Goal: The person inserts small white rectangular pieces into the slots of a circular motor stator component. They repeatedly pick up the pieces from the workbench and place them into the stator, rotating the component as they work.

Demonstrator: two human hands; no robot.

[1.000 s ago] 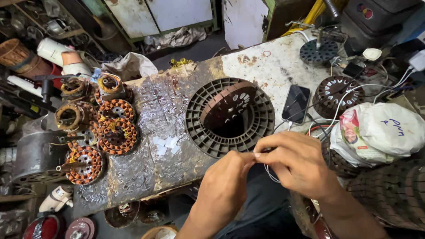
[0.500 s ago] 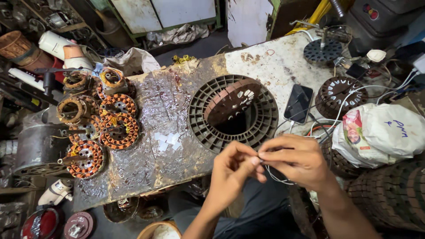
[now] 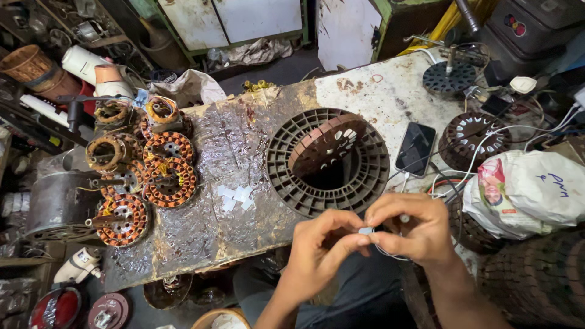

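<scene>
Workbench (image 3: 244, 152): scarred top, dark and shiny with grime on the left half, chalky white and chipped on the far right. Near edge runs bare beneath the stacked parts on the left; open patch in the middle holds only small white paper slips (image 3: 236, 196).

Left side: copper-wound stators (image 3: 161, 176), ring-shaped, orange wire on toothed cores, stacked close together.

Centre: large round slotted core (image 3: 327, 161), dark brown, ribbed, a smaller slotted disc tilted inside it.

Right: black phone (image 3: 415, 149) lying flat just beside the core; white plastic bag (image 3: 530, 189) beyond it, crumpled.

Near centre, past the bench's near edge: left hand (image 3: 320, 253) and right hand (image 3: 408, 231), fingertips meeting, both pinched shut on a small white piece (image 3: 365, 231), pale and flat; its exact form is too small to tell. Thin wire (image 3: 390, 254) loops below the right hand.
</scene>
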